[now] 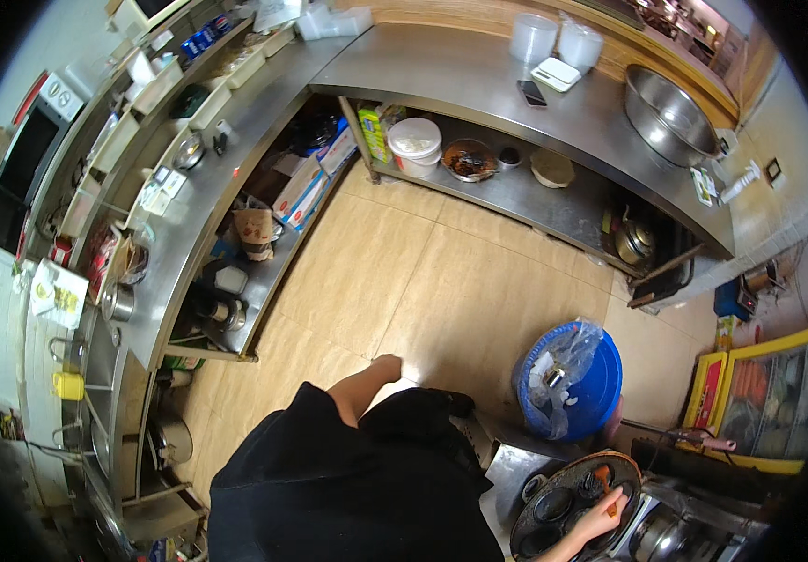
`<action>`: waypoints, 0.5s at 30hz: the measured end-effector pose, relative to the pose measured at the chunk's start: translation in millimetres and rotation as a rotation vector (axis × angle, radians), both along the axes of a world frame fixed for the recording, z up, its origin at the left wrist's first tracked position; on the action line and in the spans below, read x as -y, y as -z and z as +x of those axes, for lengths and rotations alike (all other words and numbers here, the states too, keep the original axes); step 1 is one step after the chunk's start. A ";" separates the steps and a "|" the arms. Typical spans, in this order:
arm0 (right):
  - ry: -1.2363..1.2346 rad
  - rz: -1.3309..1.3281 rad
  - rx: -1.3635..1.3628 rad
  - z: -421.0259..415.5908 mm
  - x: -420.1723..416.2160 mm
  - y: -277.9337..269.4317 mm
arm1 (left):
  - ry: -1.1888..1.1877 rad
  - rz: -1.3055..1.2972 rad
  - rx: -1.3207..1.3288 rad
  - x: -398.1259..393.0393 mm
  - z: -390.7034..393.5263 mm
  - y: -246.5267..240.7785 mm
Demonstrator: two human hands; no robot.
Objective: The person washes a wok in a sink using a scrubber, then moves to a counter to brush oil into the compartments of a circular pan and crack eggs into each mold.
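Note:
At the lower right, my right hand (pixel 604 518) grips a small orange-brown tool (pixel 603 480), whose kind I cannot make out; it looks like a brush or a spatula. The tool's head is over a dark round pan (pixel 527 507) with several round wells. Those wells look dark, and my hand hides part of the pan's right side. My left hand (pixel 386 367) hangs over the tiled floor in front of my black top, away from any object. Its fingers are curled out of sight.
A blue bin (pixel 606 383) with plastic bags stands just beyond the pan. A glass-fronted yellow cabinet (pixel 762 400) is at right. Steel counters (pixel 418 60) run ahead and left, bearing a large steel bowl (pixel 664 112), a white scale (pixel 556 74) and a phone (pixel 531 93).

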State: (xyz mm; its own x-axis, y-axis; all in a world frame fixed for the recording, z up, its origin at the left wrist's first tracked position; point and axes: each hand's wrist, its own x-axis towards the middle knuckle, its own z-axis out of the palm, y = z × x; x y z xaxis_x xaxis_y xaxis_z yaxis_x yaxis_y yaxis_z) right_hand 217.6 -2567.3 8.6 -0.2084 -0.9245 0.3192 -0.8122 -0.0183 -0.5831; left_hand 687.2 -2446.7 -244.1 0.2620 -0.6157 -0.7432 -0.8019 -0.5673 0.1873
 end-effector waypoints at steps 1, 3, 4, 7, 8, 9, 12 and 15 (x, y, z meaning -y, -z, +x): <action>-0.056 -0.019 0.119 10.1 -2.9 -3.1 | 0.024 0.053 0.016 -13.1 8.5 14.8; 0.007 0.055 0.158 -2.0 -8.9 3.9 | 0.027 0.100 0.063 -31.6 21.9 39.2; 0.097 0.035 0.293 -17.6 -14.3 11.1 | 0.103 0.116 0.041 -28.4 26.0 41.4; 0.404 -0.197 0.458 -21.1 -42.0 -22.7 | 0.298 0.111 -0.006 -8.0 26.1 40.6; 0.510 -0.302 0.440 -31.1 -55.2 -33.8 | 0.292 0.083 -0.030 5.2 18.6 36.4; 0.594 -0.367 0.415 -51.9 -76.6 -36.4 | 0.293 0.055 -0.045 20.1 14.8 31.6; 0.964 -0.514 0.493 -86.6 -143.0 -55.0 | 0.410 -0.168 -0.153 57.5 2.2 34.0; 1.213 -0.584 0.368 -130.9 -233.4 -25.4 | 0.435 -0.233 -0.240 96.5 -29.6 20.7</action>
State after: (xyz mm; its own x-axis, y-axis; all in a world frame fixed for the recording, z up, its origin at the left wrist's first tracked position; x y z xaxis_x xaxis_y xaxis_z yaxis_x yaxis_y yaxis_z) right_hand 86.7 -2333.9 34.0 -0.9290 0.1369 0.3438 -0.2999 0.2660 -0.9161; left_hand 657.6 -2543.2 -264.8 -0.2140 -0.7850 -0.5813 -0.8723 -0.1143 0.4755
